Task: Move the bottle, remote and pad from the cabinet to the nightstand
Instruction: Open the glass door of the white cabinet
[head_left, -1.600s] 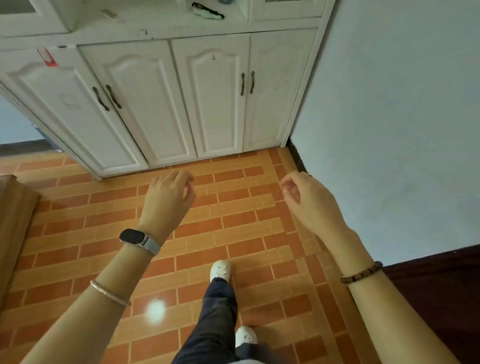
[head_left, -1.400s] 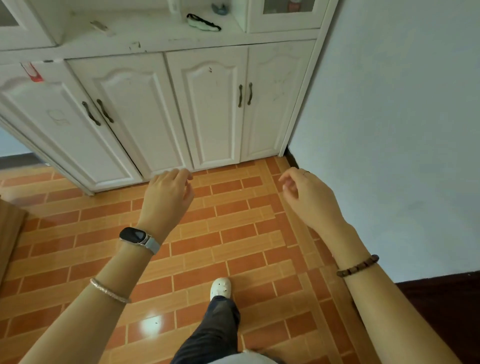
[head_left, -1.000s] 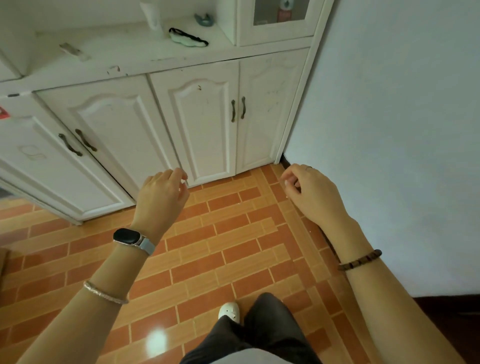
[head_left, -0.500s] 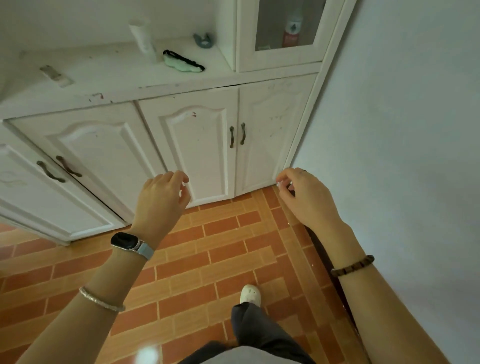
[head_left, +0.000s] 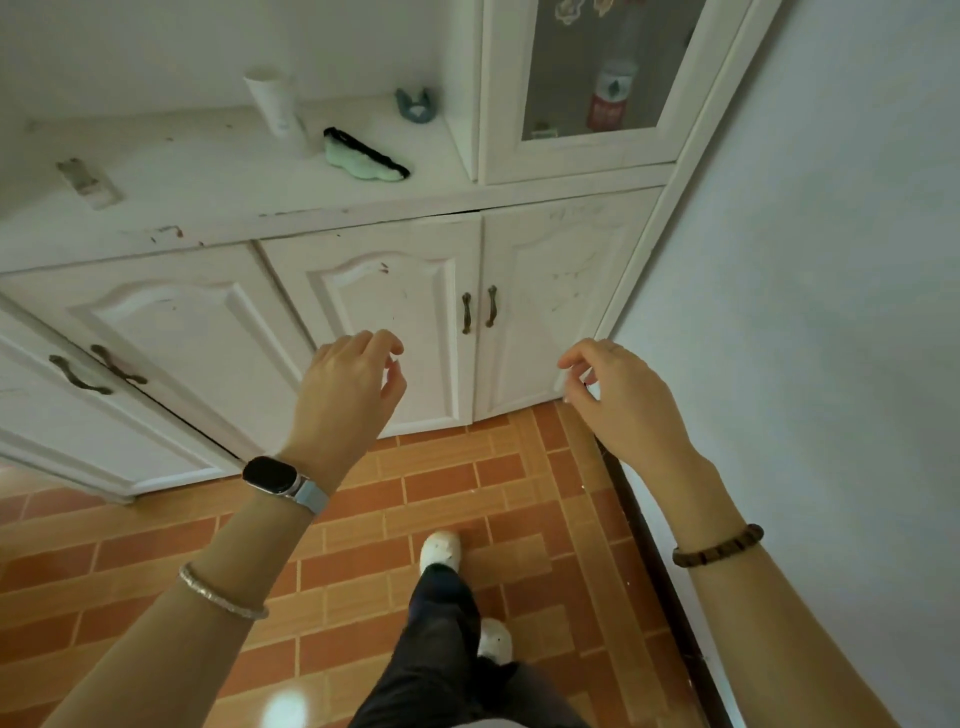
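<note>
Home interior, white panelled cabinet (head_left: 395, 312) with glass-fronted upper door (head_left: 597, 78), terracotta tiled floor (head_left: 457, 483), plain wall (head_left: 831, 260)
</note>
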